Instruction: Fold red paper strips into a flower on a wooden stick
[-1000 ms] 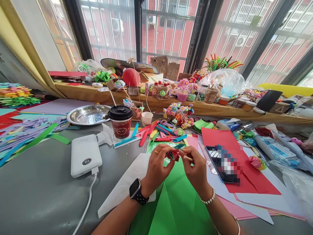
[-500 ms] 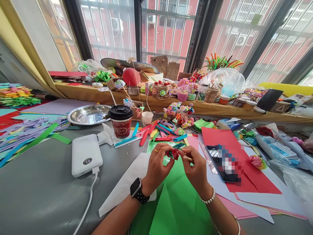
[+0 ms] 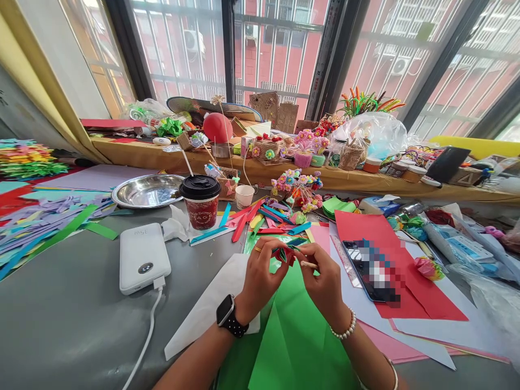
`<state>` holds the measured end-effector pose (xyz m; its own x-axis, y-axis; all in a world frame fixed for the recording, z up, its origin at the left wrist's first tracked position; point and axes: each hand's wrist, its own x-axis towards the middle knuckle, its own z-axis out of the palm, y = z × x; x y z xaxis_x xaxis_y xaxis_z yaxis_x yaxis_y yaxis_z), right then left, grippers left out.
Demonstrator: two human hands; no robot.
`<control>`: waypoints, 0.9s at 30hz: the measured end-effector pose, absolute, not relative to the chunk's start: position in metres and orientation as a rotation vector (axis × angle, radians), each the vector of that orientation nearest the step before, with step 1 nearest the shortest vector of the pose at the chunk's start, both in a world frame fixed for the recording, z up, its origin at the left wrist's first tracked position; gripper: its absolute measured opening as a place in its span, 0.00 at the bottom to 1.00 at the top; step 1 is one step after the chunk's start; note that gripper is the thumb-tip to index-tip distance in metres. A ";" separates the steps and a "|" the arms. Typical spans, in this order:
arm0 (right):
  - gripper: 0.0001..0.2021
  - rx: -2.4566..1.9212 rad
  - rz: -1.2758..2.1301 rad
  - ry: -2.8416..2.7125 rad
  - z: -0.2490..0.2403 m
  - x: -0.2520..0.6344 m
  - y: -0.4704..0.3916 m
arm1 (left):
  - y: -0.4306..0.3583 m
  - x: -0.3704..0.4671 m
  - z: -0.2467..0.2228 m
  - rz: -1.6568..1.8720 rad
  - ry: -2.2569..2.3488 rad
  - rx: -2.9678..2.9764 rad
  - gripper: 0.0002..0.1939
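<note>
Above the green paper (image 3: 300, 330), my left hand (image 3: 262, 276) pinches a small folded paper piece (image 3: 285, 254) in red, green and blue between thumb and fingers. My right hand (image 3: 323, 273) closes on the right side of the same piece, and a thin pale stick (image 3: 309, 265) pokes out between its fingers. The fingertips of both hands almost meet and hide part of the folded paper. Just beyond the hands lie coloured paper strips (image 3: 276, 214).
A white power bank (image 3: 145, 259) with a cable and a lidded red cup (image 3: 202, 203) stand left. To the right, a phone (image 3: 371, 271) rests on red paper (image 3: 430, 292). A metal plate (image 3: 148, 190) and small white cup (image 3: 244, 196) are farther back.
My right hand has shifted very slightly left, and the stick in its fingers sits a little lower. The left hand stays nearly in place on the folded piece.
</note>
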<state>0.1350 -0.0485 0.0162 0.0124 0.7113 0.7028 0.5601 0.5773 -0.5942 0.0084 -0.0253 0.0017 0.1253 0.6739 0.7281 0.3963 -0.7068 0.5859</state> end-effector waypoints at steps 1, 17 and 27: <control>0.03 -1.075 0.156 -1.661 0.016 0.135 -0.049 | -0.025 0.008 0.002 1.614 1.058 2.158 0.08; 0.02 -1.061 0.039 -1.703 0.013 0.137 -0.045 | -0.021 0.007 0.006 1.588 1.000 2.177 0.07; 0.03 -1.100 -0.011 -1.770 0.020 0.141 -0.043 | -0.021 0.004 0.009 1.550 0.953 2.193 0.07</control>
<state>0.1407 -0.0434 0.0195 -0.0760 0.6637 0.7442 0.6730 0.5848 -0.4528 0.0043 -0.0213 0.0091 0.2018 0.6604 0.7233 0.3477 -0.7387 0.5774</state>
